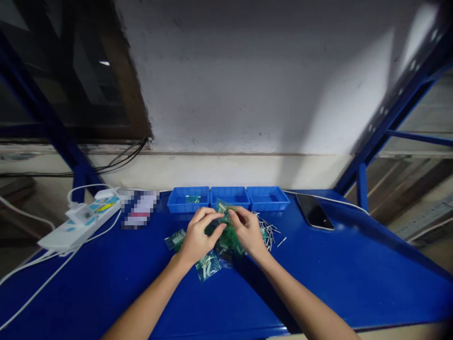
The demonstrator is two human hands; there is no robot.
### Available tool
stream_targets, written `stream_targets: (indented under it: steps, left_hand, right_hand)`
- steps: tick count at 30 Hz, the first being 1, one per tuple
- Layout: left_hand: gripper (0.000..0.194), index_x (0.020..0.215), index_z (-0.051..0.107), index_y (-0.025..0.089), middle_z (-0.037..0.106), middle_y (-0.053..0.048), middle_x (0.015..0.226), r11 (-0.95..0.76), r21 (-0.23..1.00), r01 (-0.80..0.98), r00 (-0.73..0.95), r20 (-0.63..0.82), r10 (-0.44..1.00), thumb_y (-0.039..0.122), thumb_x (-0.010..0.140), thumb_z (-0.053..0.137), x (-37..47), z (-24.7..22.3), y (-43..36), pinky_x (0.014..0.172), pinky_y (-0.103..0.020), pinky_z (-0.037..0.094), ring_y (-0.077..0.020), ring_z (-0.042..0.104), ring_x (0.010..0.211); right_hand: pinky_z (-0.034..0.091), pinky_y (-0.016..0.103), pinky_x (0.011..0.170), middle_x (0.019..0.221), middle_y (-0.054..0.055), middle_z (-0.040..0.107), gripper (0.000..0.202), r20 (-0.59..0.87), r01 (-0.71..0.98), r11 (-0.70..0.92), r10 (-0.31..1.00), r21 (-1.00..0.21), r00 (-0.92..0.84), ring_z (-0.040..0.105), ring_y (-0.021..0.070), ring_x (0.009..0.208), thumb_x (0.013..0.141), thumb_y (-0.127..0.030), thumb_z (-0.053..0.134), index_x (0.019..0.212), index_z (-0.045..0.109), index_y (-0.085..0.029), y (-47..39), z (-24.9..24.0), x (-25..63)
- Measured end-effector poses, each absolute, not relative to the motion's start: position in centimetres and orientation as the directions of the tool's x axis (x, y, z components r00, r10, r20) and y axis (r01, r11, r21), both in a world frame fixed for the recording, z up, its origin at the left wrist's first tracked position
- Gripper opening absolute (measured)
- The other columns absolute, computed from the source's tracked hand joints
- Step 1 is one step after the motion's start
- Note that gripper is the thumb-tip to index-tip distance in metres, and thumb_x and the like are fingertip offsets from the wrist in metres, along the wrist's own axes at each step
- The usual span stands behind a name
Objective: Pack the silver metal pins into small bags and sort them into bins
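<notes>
Above a heap of small clear packets, my right hand [249, 232] pinches a small plastic packet [222, 206] with a greenish tint and pale pieces inside. My left hand [198, 236] is beside it, thumb and forefinger apart, the fingertips close to the packet's lower edge; whether they touch it I cannot tell. Under both hands lies the packet heap [226, 245], partly hidden. One packet with white pieces [208, 267] lies at its near side, another packet [174, 240] left of my left hand. Loose metal pins [271, 232] are scattered right of my right hand.
Three blue bins stand in a row behind the hands: the left bin [177, 207] holds a packet, beside the middle bin [233, 191] and right bin [271, 207]. A phone [314, 211] lies at the right. A power strip [81, 224] with white cables occupies the left.
</notes>
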State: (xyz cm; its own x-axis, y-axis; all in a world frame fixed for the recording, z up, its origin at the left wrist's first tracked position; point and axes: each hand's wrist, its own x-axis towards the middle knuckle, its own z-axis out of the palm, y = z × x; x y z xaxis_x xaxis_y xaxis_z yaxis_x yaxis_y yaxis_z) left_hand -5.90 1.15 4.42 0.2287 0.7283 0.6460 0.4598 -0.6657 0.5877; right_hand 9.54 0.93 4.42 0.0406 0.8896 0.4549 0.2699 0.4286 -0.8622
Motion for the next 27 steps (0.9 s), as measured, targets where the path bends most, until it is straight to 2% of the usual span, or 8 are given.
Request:
stream_targets:
  steps: [3, 7, 10, 14, 17, 19, 23, 27]
  left_hand:
    - [0.037, 0.083, 0.064, 0.014, 0.059, -0.004, 0.070, -0.428, 0.873, 0.234, 0.121, 0.411, 0.904, 0.045, 0.088, 0.042, -6.0, 4.2, 1.5, 0.057, -0.023, 0.040, -0.0127, 0.052, 0.060]
    - [0.042, 0.064, 0.056, 0.014, 0.044, 0.003, 0.051, -0.214, 0.976, 0.035, 0.060, 0.212, 0.975, 0.051, 0.082, 0.048, -6.5, 3.9, 2.3, 0.046, -0.021, 0.030, -0.0091, 0.041, 0.047]
    - [0.033, 0.069, 0.060, 0.014, 0.044, 0.004, 0.051, -0.329, 0.917, 0.224, -0.056, 0.349, 0.935, 0.045, 0.079, 0.055, -7.7, 5.4, 3.5, 0.048, -0.021, 0.031, -0.0095, 0.041, 0.049]
    - [0.032, 0.085, 0.066, 0.016, 0.059, -0.003, 0.072, -0.393, 0.652, 0.649, -0.283, 0.685, 0.671, 0.042, 0.084, 0.048, -10.3, 8.6, 5.6, 0.064, -0.025, 0.041, -0.0140, 0.052, 0.063]
    - [0.039, 0.103, 0.065, 0.018, 0.061, -0.009, 0.099, -0.295, 0.384, 0.875, -0.095, 0.733, 0.673, 0.047, 0.079, 0.054, -11.3, 9.0, 6.3, 0.077, -0.032, 0.043, -0.0224, 0.057, 0.086]
    - [0.044, 0.112, 0.060, 0.019, 0.058, -0.010, 0.106, -0.309, 0.309, 0.900, 0.039, 0.647, 0.762, 0.049, 0.080, 0.051, -11.4, 7.8, 6.1, 0.078, -0.033, 0.045, -0.0245, 0.057, 0.093]
    - [0.038, 0.105, 0.062, 0.026, 0.062, -0.005, 0.103, -0.479, 0.323, 0.816, 0.406, 0.269, 0.873, 0.052, 0.080, 0.050, -11.3, 4.1, 4.9, 0.073, -0.030, 0.047, -0.0221, 0.060, 0.091]
    - [0.037, 0.102, 0.063, 0.026, 0.063, -0.005, 0.105, -0.534, 0.350, 0.769, 0.519, 0.146, 0.842, 0.047, 0.071, 0.062, -11.4, 2.5, 4.7, 0.075, -0.030, 0.047, -0.0237, 0.060, 0.095]
  right_hand:
    - [0.046, 0.027, 0.066, 0.084, 0.005, 0.062, 0.026, 0.645, 0.433, 0.599, 0.762, -0.673, -0.052, 0.056, 0.0150, 0.071, 0.086, -0.018, 0.044, 0.101, 0.066, -0.020, 0.9, 4.0, 9.6]
    - [0.048, 0.034, 0.076, 0.103, 0.009, 0.058, 0.042, 0.770, 0.531, 0.734, 0.601, -0.424, -0.216, 0.055, 0.0188, 0.092, 0.084, -0.006, 0.038, 0.111, 0.062, -0.026, 0.8, 3.3, 9.5]
    - [0.049, 0.038, 0.080, 0.119, 0.010, 0.051, 0.042, 0.782, 0.569, 0.727, 0.583, -0.383, -0.219, 0.051, 0.0223, 0.106, 0.082, -0.006, 0.041, 0.112, 0.060, -0.028, 0.8, 2.9, 9.4]
    - [0.050, 0.038, 0.083, 0.122, 0.011, 0.046, 0.030, 0.751, 0.590, 0.662, 0.646, -0.462, -0.137, 0.051, 0.0232, 0.108, 0.084, -0.013, 0.045, 0.106, 0.062, -0.024, 1.0, 3.0, 9.6]
    - [0.049, 0.036, 0.083, 0.118, 0.012, 0.045, 0.023, 0.724, 0.599, 0.622, 0.683, -0.504, -0.100, 0.049, 0.0230, 0.109, 0.085, -0.017, 0.046, 0.100, 0.063, -0.022, 1.1, 3.2, 9.9]
    - [0.048, 0.035, 0.083, 0.114, 0.011, 0.046, 0.022, 0.709, 0.608, 0.603, 0.699, -0.517, -0.090, 0.049, 0.0226, 0.108, 0.085, -0.019, 0.047, 0.099, 0.064, -0.022, 1.2, 3.3, 10.1]
    - [0.046, 0.036, 0.083, 0.106, 0.010, 0.050, 0.020, 0.680, 0.634, 0.580, 0.724, -0.511, -0.115, 0.050, 0.0220, 0.101, 0.086, -0.021, 0.047, 0.096, 0.065, -0.020, 1.1, 3.5, 10.2]
    - [0.043, 0.038, 0.084, 0.099, 0.009, 0.054, 0.020, 0.647, 0.668, 0.564, 0.746, -0.485, -0.160, 0.050, 0.0213, 0.092, 0.087, -0.023, 0.046, 0.093, 0.065, -0.021, 0.9, 3.7, 9.9]
